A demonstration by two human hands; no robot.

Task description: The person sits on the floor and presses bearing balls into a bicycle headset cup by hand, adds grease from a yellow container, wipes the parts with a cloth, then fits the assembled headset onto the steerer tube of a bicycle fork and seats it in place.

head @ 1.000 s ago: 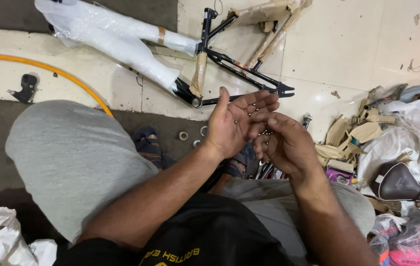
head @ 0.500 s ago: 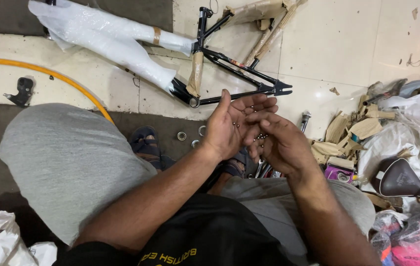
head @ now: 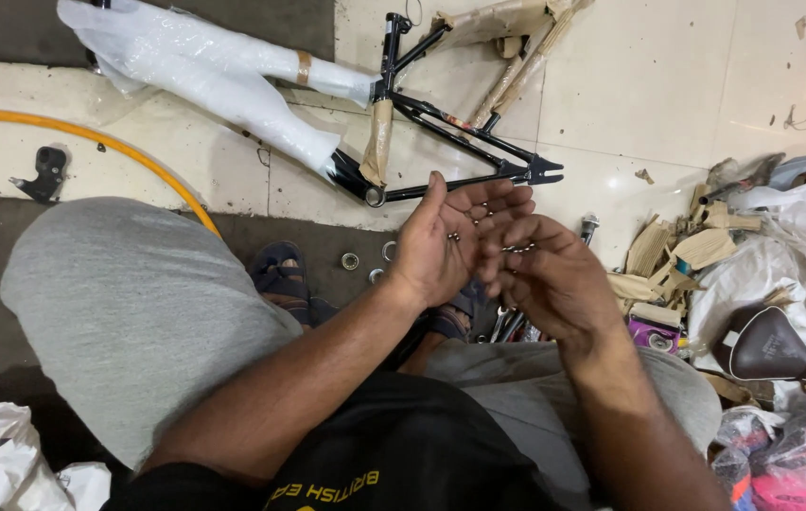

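Observation:
My left hand (head: pixel 450 241) is held palm up over my lap, cupped, with a few small steel bearing balls (head: pixel 454 237) lying in the palm. My right hand (head: pixel 550 279) is beside it, fingers curled, pinching small shiny metal pieces (head: pixel 516 249) at its fingertips, which touch the left hand's fingers. Both hands hover above my sandalled foot (head: pixel 280 270) and some tools on the floor.
A black bicycle frame (head: pixel 460 123), partly wrapped in white foam and brown paper, lies on the tiles ahead. Small rings (head: pixel 351 260) sit on the floor. A yellow hose (head: pixel 91 137) curves at left. Cardboard scraps, plastic bags and a brown saddle (head: pixel 767 345) are at right.
My right hand's fingers have shifted closer onto the left hand's fingers. The view has moved slightly; the hands stay over my lap.

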